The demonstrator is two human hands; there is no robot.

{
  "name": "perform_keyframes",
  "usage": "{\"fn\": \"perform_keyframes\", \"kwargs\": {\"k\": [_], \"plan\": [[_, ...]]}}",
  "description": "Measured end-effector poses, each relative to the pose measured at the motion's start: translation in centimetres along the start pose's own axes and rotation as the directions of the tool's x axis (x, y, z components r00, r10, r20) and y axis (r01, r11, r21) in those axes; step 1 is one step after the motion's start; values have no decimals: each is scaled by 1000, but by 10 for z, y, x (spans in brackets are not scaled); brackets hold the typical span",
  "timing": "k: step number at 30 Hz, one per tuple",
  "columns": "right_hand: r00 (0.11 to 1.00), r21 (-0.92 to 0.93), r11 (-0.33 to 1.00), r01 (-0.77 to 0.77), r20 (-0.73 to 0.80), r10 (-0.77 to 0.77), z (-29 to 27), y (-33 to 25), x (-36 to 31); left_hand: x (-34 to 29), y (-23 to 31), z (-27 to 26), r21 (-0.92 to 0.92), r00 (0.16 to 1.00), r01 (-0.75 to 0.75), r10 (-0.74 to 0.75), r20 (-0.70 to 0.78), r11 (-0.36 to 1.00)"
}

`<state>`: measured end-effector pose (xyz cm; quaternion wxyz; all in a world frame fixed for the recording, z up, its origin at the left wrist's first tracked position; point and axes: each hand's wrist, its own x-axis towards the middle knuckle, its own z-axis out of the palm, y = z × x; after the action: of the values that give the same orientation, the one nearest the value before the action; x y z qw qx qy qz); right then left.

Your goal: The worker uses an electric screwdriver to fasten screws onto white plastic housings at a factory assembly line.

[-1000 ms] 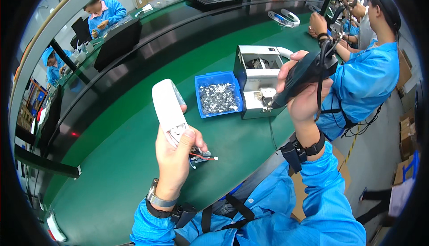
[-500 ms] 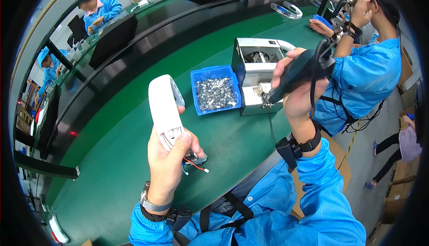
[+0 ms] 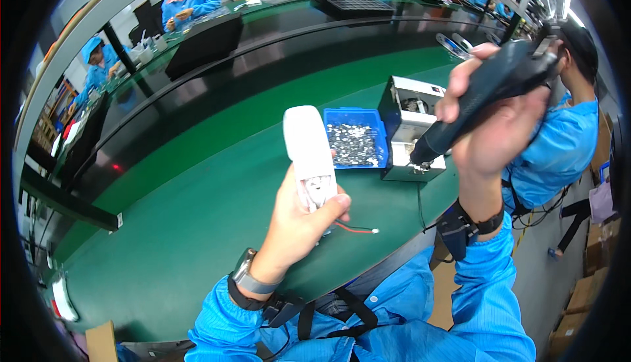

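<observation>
My left hand [image 3: 289, 214] is wrapped round the lower end of a white curved plastic housing [image 3: 306, 138], held upright above the green bench. Inside its open lower part, some small fittings show. Thin red and dark wires [image 3: 355, 228] with a small white plug hang from it. My right hand [image 3: 501, 135] grips a black electric screwdriver [image 3: 478, 92], slanted with its tip down at the front of a metal box-shaped screw feeder [image 3: 412, 119]. Whether the bit touches the feeder I cannot tell. Just left of the feeder stands a blue bin [image 3: 353, 112] of small metal parts.
The green bench [image 3: 197, 230] curves along a dark conveyor track [image 3: 276, 50]. Close on the right sits a co-worker in a blue smock [image 3: 559, 155]; others work across the line. More white housings [image 3: 455, 45] lie at the far right, and another [image 3: 64, 298] at the near left.
The view has swung left, so the bench things sit further right. My left hand has turned the housing, hiding its grey inner side. The screwdriver stays at the feeder, its handle slightly shifted.
</observation>
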<state>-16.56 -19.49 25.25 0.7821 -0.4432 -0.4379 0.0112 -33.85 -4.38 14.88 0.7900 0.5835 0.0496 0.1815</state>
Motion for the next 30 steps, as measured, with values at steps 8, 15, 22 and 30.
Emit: {"fn": "perform_keyframes", "kwargs": {"k": [8, 15, 22, 30], "plan": [[985, 365, 931, 3, 160, -66, 79, -18, 4, -3, -4, -4, -27, 999, -37, 37, -14, 999], [967, 404, 914, -27, 242, -79, 91, -1, 3, -2, -7, -7, -54, 998, -57, 57, 0, 997], [965, 407, 912, -51, 257, -60, 95, 2, 3, -2, -8, -8, -66, 997, -70, 71, 12, 995], [970, 396, 917, -50, 239, -50, 96, 8, 4, -2, -8, -6, -88, 998, -67, 67, -2, 994]]}}
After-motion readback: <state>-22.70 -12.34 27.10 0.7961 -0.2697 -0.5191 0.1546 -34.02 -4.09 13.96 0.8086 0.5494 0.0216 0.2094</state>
